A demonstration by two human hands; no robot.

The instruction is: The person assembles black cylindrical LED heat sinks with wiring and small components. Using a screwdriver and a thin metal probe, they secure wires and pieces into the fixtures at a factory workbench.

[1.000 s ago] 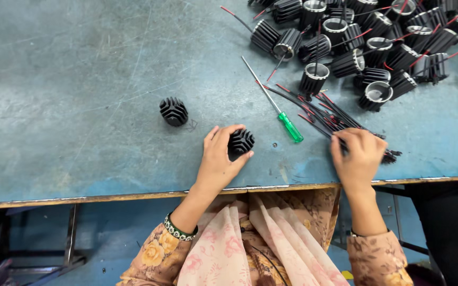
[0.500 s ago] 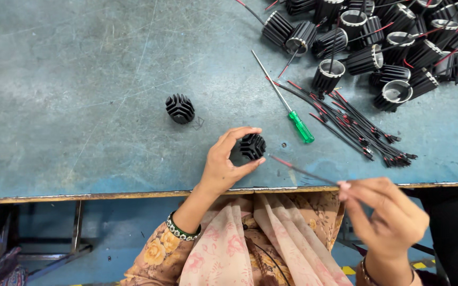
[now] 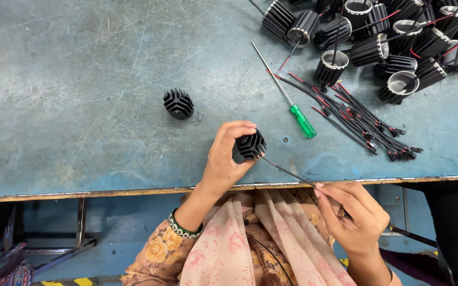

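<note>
Left hand (image 3: 223, 159) pinches black finned heat sink (image 3: 250, 144) — right hand (image 3: 353, 214) pinches thin wire (image 3: 287, 172).

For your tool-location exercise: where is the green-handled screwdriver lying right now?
In the head view, the green-handled screwdriver lies on the blue-grey bench, right of centre, between the bundle of black wires and the left hand.

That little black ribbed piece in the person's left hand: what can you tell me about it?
The black ribbed piece is a short, round part ringed with thin fins, seemingly metal or hard plastic with a matte finish. The left hand holds it just above the blue table, thumb and fingers around its sides. A thin dark wire, pinched by the right hand, reaches its lower edge. A matching piece stands apart on the table.
</note>
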